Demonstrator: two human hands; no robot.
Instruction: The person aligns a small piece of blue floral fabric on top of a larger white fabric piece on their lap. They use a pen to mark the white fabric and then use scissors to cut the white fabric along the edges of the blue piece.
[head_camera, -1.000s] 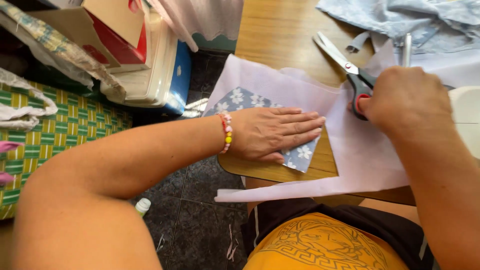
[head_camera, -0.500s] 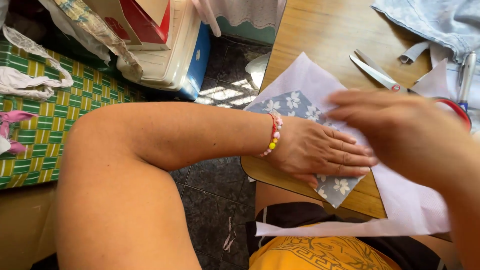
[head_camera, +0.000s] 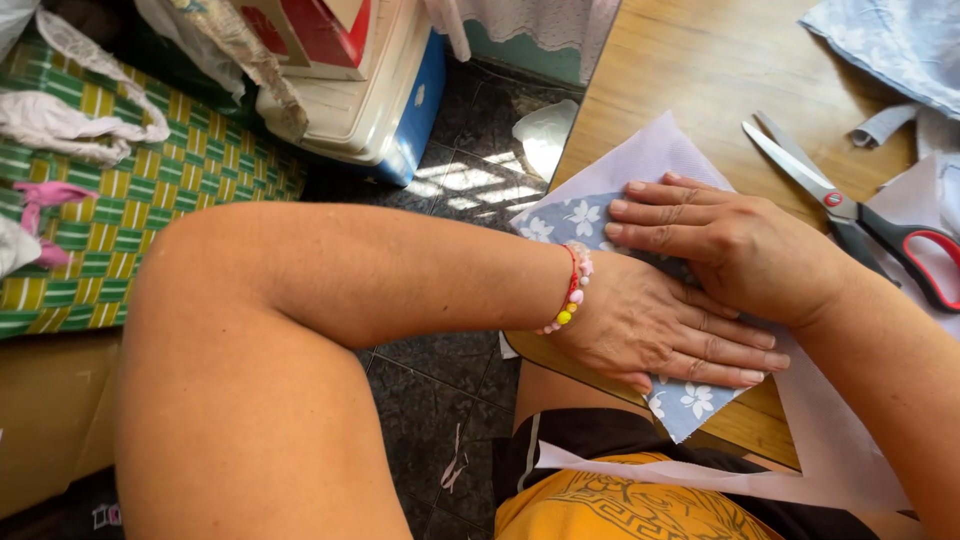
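A blue fabric square with white flowers (head_camera: 690, 400) lies on a sheet of pale lilac fabric (head_camera: 650, 160) at the near edge of a wooden table (head_camera: 700, 70). My left hand (head_camera: 660, 330), with a beaded bracelet at the wrist, lies flat on the blue square, fingers pointing right. My right hand (head_camera: 720, 235) rests flat, fingers spread and pointing left, over the square's upper part and partly over my left hand. Scissors with red and black handles (head_camera: 850, 215) lie open on the table to the right, apart from both hands.
Light blue cloth (head_camera: 890, 40) is bunched at the table's far right. Left of the table, on the dark tiled floor (head_camera: 450, 200), stands a white and blue box (head_camera: 380, 100). A green and yellow woven mat (head_camera: 130, 210) holds white and pink cloths.
My right hand has let go of the scissors, which now lie on the table, and has come left to rest flat on the blue square beside my left hand.
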